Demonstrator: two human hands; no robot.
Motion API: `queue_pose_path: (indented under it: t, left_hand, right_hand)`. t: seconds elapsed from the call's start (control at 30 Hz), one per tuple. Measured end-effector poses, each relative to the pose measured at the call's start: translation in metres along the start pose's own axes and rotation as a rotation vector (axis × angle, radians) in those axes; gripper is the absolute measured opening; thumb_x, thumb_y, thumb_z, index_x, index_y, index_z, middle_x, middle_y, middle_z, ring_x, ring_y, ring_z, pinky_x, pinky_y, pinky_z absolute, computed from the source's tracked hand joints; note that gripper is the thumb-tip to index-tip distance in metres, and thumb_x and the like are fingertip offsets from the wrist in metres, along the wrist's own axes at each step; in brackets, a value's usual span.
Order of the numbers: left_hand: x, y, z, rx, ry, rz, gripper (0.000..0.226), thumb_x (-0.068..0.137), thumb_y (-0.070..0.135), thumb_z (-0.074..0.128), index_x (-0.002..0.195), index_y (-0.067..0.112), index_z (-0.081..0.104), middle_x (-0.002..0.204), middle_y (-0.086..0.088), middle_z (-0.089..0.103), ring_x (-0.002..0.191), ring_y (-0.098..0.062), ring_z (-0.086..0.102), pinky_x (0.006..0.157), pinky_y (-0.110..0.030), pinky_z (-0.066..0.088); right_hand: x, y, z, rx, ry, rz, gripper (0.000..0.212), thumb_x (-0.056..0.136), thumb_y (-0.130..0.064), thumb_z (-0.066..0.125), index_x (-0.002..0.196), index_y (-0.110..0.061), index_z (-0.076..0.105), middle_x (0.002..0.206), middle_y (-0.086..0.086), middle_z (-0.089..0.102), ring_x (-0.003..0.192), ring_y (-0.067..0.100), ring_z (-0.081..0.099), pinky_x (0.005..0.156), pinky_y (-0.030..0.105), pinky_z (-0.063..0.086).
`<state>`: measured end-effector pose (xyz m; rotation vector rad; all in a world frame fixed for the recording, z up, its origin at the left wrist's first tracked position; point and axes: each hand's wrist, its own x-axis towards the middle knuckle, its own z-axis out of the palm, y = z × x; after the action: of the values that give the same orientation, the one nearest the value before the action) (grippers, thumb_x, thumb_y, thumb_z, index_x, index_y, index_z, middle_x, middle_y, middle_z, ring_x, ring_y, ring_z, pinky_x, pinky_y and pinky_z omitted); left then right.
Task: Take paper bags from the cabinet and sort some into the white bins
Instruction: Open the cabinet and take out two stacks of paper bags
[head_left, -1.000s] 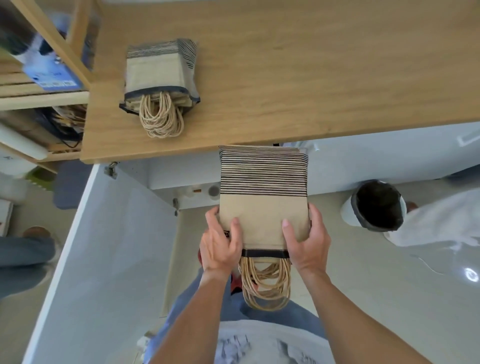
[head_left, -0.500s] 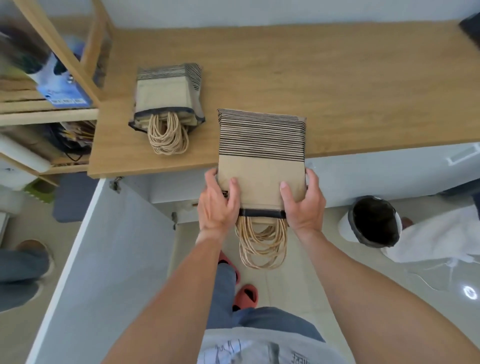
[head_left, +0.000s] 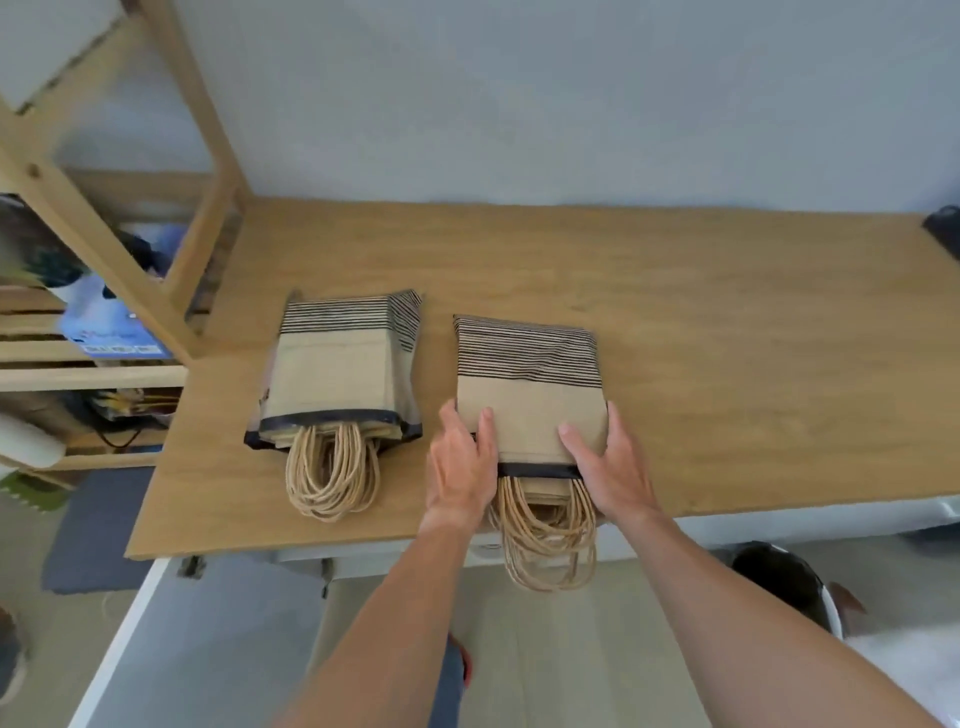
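Two bundles of paper bags lie flat on the wooden tabletop (head_left: 701, 322), side by side but apart. The right bundle (head_left: 527, 384) sits at the front edge, its twine handles (head_left: 545, 535) hanging over it; bare wood stretches wide to its right and behind. The left bundle (head_left: 337, 374) lies near the shelf frame (head_left: 104, 249). Each is kraft brown with black stripes and a dark band. The left hand (head_left: 460, 467) and right hand (head_left: 610, 462) flank the right bundle, each grip curled round a side with thumb on top. A dark-lined bin (head_left: 784, 582), blurred, stands on the floor.
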<state>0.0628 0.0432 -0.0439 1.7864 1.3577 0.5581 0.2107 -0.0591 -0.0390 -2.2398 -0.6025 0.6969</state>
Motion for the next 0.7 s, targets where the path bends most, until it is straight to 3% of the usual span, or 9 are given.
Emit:
queue_pose_path:
  t: [0.1,0.2,0.3,0.47,0.57,0.7]
  left_hand:
    - [0.036,0.007,0.006,0.027,-0.024,-0.085,0.053,0.103,0.044,0.031,0.143,0.008,0.032,0.107,-0.016,0.065,0.095,-0.033,0.062,0.079,-0.04,0.049]
    - [0.063,0.014,0.009,0.073,-0.033,-0.111,0.052,0.104,0.044,0.028,0.145,0.012,0.028,0.119,-0.022,0.055,0.102,-0.039,0.058,0.084,-0.043,0.044]
    - [0.082,0.014,0.013,0.111,-0.038,-0.143,0.051,0.104,0.045,0.026,0.145,0.015,0.028,0.129,-0.023,0.038,0.096,-0.039,0.057,0.085,-0.043,0.047]
    - [0.095,0.012,0.017,0.153,-0.074,-0.158,0.046,0.104,0.045,0.025,0.137,0.014,0.031,0.114,-0.021,0.045,0.09,-0.042,0.055,0.081,-0.048,0.048]
    - [0.098,0.011,0.019,0.214,-0.099,-0.134,0.045,0.103,0.044,0.025,0.134,0.013,0.034,0.119,-0.02,0.047,0.085,-0.034,0.047,0.076,-0.043,0.046]
    - [0.096,0.023,0.014,0.287,-0.099,-0.187,0.058,0.102,0.045,0.031,0.147,0.009,0.028,0.135,-0.025,0.044,0.115,-0.043,0.05,0.092,-0.049,0.044]
  right_hand:
    - [0.035,-0.019,0.007,-0.03,-0.045,0.048,0.104,0.067,-0.083,0.058,0.153,-0.041,0.019,0.149,-0.003,0.042,0.136,0.026,0.042,0.11,0.052,0.036]
    - [0.061,-0.032,0.012,-0.065,-0.074,0.058,0.101,0.073,-0.079,0.056,0.156,-0.04,0.012,0.152,0.004,0.037,0.14,0.029,0.036,0.112,0.051,0.033]
    - [0.078,-0.04,0.014,-0.143,-0.104,0.077,0.099,0.083,-0.074,0.051,0.158,-0.037,0.0,0.159,0.008,0.025,0.143,0.033,0.031,0.111,0.05,0.029]
    - [0.084,-0.042,0.017,-0.177,-0.09,0.075,0.098,0.083,-0.077,0.048,0.157,-0.038,0.0,0.157,0.01,0.027,0.139,0.036,0.036,0.109,0.05,0.031]
    - [0.084,-0.043,0.016,-0.211,-0.099,0.077,0.097,0.085,-0.076,0.047,0.158,-0.037,-0.002,0.157,0.01,0.026,0.139,0.037,0.036,0.108,0.05,0.031]
    - [0.086,-0.048,0.012,-0.209,-0.142,0.085,0.097,0.081,-0.08,0.046,0.156,-0.038,0.001,0.153,0.013,0.031,0.135,0.037,0.039,0.106,0.052,0.034]
